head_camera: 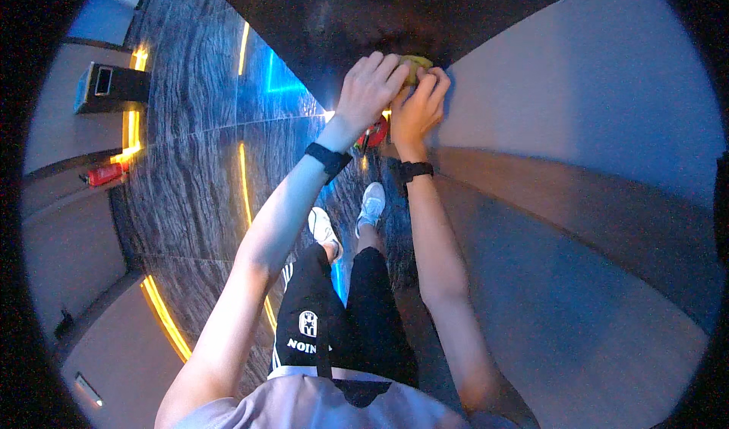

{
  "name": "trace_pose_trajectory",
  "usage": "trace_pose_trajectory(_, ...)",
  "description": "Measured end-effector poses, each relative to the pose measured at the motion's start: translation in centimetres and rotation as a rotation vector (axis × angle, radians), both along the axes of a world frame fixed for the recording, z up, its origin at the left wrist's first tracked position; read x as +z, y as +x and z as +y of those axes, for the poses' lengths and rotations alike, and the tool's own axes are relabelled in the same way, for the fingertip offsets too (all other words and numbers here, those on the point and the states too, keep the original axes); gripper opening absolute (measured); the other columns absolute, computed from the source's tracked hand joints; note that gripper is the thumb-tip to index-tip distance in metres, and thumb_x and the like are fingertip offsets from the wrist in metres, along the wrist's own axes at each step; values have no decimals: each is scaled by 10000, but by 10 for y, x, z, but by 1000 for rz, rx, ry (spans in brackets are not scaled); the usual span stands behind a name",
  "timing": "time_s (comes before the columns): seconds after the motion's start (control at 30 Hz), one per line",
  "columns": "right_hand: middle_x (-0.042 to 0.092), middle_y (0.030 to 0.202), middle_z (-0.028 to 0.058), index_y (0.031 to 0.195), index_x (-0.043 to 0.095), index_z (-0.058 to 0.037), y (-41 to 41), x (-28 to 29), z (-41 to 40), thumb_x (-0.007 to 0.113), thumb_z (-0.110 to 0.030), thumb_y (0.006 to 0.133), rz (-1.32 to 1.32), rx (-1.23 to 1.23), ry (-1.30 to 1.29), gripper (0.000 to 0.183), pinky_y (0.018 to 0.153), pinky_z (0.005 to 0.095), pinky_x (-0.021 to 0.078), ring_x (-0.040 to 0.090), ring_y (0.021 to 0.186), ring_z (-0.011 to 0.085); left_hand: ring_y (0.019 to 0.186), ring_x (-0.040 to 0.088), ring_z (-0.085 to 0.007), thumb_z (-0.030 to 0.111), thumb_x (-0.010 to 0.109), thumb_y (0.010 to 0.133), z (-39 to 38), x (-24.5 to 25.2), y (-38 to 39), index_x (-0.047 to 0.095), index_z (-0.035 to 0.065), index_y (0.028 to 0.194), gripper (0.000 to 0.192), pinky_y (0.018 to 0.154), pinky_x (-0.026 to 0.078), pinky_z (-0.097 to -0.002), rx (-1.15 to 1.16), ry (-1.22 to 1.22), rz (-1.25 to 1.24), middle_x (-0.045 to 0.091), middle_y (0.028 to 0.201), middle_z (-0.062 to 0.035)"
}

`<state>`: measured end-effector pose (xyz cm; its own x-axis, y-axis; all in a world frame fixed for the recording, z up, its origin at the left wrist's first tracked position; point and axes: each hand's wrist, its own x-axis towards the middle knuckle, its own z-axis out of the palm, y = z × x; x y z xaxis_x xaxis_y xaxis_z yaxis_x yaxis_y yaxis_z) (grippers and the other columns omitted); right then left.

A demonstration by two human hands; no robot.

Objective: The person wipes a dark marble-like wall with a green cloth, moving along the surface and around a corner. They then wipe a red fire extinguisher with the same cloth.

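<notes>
Both my hands are raised close together against a dark, glossy panel [319,19] at the top of the view. A yellow-green cloth or sponge [417,63] shows between and beyond my fingers, pressed near the panel's right edge. My left hand [373,87] has its fingers bent over the left side of this yellow-green thing. On its right side, my right hand [422,101] grips with curled fingers. My palms and the thing's lower part are hidden. Dark bands circle both wrists. Below my hands, a red object [374,133] is partly visible near the floor.
A light wall [512,98] with a brown lower band [569,184] runs along my right. Dark veined floor [188,201] with yellow and blue light reflections spreads left. A dark box [114,87] and a red object like a fire extinguisher [105,174] stand by the far left wall.
</notes>
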<state>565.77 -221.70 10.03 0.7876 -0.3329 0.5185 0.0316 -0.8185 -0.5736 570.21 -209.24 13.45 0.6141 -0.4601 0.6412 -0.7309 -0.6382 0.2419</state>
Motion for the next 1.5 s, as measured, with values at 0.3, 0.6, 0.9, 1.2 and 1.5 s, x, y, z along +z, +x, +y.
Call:
trace_pose_trajectory(0.3,650,1298,162,1219,750,-85,21,112,-4,690,19,869,-358,-5,17,371,978,502,600,693,1172,397,960,659,-306,188,775,852,-13,80,6,752,105,1194,353,813,550,-433,100,-335,-130,693,1081,-80)
trace_pose_trajectory(0.6,629,1389,199,1302,706,-84,9,75,-9,796,-50,853,-278,-36,-118,459,1014,537,600,651,1267,453,1023,706,-250,197,726,900,-12,47,5,748,166,1388,489,815,631,-371,46,-235,-222,752,1267,-55)
trace_pose_trajectory(0.9,590,1417,202,1305,617,-96,-4,-78,24,829,-7,850,91,172,-199,510,951,537,632,685,1234,456,1023,635,-344,178,675,916,45,-110,-8,651,130,1169,259,832,512,-499,176,31,160,624,1082,-101)
trace_pose_trajectory(1.2,685,1233,69,1198,796,-184,22,-76,75,832,-77,841,-103,346,-202,374,803,465,632,755,1006,332,981,617,-375,40,773,748,106,-115,-12,687,100,1168,433,807,500,-486,354,-193,75,608,1032,-123)
trace_pose_trajectory(1.5,738,1192,53,1171,851,-233,37,-8,117,774,-109,878,-529,252,-378,327,782,414,595,733,987,276,981,708,-330,-105,758,822,167,-52,2,765,60,1249,457,882,598,-438,230,-322,-102,728,1085,-133)
